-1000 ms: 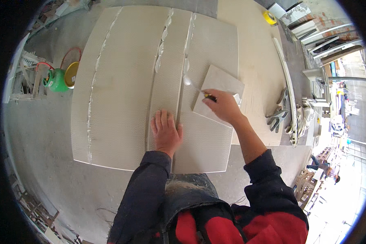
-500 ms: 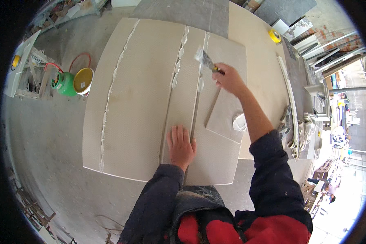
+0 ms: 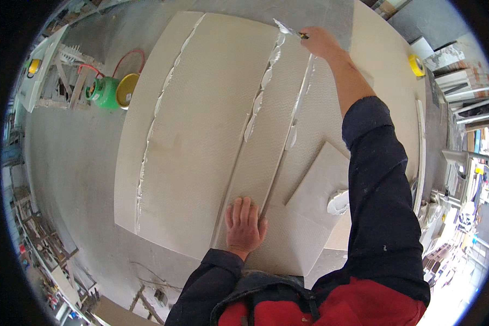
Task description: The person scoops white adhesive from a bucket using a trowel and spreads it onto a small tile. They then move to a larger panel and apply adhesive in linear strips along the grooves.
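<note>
A large beige board (image 3: 190, 136) lies before me with long lines crossing it, several of them edged with white filler (image 3: 266, 76). My right hand (image 3: 321, 42) is shut on the handle of a putty knife (image 3: 289, 29), whose filler-smeared blade is near the board's far edge, at the far end of the middle line. Whether the blade touches the board I cannot tell. My left hand (image 3: 245, 225) lies flat on the near part of the board, fingers outstretched. Right of it, a smaller rectangular board (image 3: 315, 182) carries a mound of white filler (image 3: 338, 202).
A green gas cylinder (image 3: 103, 93) with a red hose and a yellow-lidded bucket (image 3: 126, 91) stand on the floor at left. A yellow roll of tape (image 3: 417, 65) rests at the far right of another beige board (image 3: 383, 65). Long strips and panels (image 3: 475, 100) are stacked at right.
My right hand has carried the putty knife away from me, from the right line to the far end of the middle one. My left hand stays flat on the board. The view has shifted.
</note>
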`<state>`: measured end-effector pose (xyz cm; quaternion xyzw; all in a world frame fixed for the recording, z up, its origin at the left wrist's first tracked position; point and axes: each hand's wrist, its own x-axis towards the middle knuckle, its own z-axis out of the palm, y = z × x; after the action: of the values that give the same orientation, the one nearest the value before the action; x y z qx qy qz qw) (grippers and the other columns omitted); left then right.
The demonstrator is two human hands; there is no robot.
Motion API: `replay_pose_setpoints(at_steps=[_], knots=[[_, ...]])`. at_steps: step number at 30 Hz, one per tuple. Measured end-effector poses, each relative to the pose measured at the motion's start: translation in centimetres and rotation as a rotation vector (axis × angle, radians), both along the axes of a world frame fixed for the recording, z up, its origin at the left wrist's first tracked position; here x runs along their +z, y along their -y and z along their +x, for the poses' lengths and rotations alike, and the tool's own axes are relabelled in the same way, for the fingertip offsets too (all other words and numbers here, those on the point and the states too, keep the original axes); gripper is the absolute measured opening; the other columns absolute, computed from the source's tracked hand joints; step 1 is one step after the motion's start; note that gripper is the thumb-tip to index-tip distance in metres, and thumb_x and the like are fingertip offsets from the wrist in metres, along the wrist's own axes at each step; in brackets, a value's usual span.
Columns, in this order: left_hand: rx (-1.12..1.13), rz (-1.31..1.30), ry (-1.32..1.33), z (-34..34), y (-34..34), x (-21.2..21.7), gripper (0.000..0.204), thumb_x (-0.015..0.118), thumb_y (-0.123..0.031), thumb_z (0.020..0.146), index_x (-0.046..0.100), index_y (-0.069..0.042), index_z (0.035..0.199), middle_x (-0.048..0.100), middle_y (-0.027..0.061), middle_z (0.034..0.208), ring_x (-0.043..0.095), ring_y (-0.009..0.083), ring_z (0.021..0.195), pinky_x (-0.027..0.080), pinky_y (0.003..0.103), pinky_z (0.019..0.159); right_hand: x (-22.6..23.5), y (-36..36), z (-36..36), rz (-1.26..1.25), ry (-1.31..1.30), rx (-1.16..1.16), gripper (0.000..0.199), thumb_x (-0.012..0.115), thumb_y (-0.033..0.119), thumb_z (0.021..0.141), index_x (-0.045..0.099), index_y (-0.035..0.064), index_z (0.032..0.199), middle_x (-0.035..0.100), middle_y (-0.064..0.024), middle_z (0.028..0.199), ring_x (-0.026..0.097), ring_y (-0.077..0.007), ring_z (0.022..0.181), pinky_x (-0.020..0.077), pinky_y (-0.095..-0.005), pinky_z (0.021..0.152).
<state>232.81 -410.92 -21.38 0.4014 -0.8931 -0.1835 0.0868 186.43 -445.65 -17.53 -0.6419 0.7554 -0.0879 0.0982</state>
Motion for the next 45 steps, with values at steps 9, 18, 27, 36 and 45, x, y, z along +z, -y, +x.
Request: replay_pose_setpoints(at_steps=[9,18,27,36,45], knots=[[-0.028,-0.028,-0.04,-0.3,0.1,-0.4,0.061,0.065,-0.036,0.092,0.048,-0.001,0.139,0.037,0.0223,0.154,0.03,0.042,0.146,0.021,0.061,0.117,3.8,-0.6,1.4,0.302,0.004,0.1,0.039,0.062,0.02,0.079,0.074,0.0059,0.113,0.071,-0.0201,0.087,0.068,-0.0338,0.073,0.0558,-0.0438,0.065],[-0.037,-0.017,-0.039,0.1,0.2,-0.1,0.056,0.063,-0.035,0.094,0.051,0.001,0.136,0.039,0.0232,0.152,0.032,0.0428,0.144,0.024,0.062,0.117,4.2,-10.6,10.4,0.226,0.137,0.147,0.039,0.064,0.021,0.076,0.075,0.0046,0.11,0.072,-0.0222,0.096,0.069,-0.0423,0.09,0.0561,-0.0487,0.084],[-0.162,0.116,-0.269,3.1,1.5,0.3,0.053,0.064,-0.026,0.093,0.049,-0.001,0.138,0.041,0.0211,0.151,0.033,0.0414,0.145,0.023,0.064,0.119,5.3,-19.1,21.1,0.324,0.134,0.06,0.038,0.064,0.02,0.079,0.074,0.0068,0.113,0.072,-0.0223,0.105,0.067,-0.0418,0.101,0.0534,-0.0486,0.09],[-0.1,0.107,-0.198,16.6,4.1,0.6,0.053,0.066,-0.022,0.091,0.05,-0.001,0.138,0.041,0.0221,0.152,0.033,0.043,0.146,0.023,0.062,0.12,7.0,-27.1,27.8,0.318,0.246,-0.054,0.039,0.066,0.023,0.084,0.073,0.0071,0.118,0.073,-0.0201,0.107,0.07,-0.037,0.097,0.0545,-0.0447,0.088],[-0.09,0.055,-0.208,19.5,5.0,0.9,0.049,0.065,-0.019,0.088,0.054,0.0,0.133,0.045,0.0205,0.149,0.039,0.0409,0.142,0.031,0.056,0.118,9.6,-31.5,28.5,0.266,0.269,-0.168,0.037,0.063,0.012,0.09,0.07,0.0108,0.126,0.073,-0.016,0.106,0.069,-0.0339,0.093,0.0544,-0.0436,0.086]])
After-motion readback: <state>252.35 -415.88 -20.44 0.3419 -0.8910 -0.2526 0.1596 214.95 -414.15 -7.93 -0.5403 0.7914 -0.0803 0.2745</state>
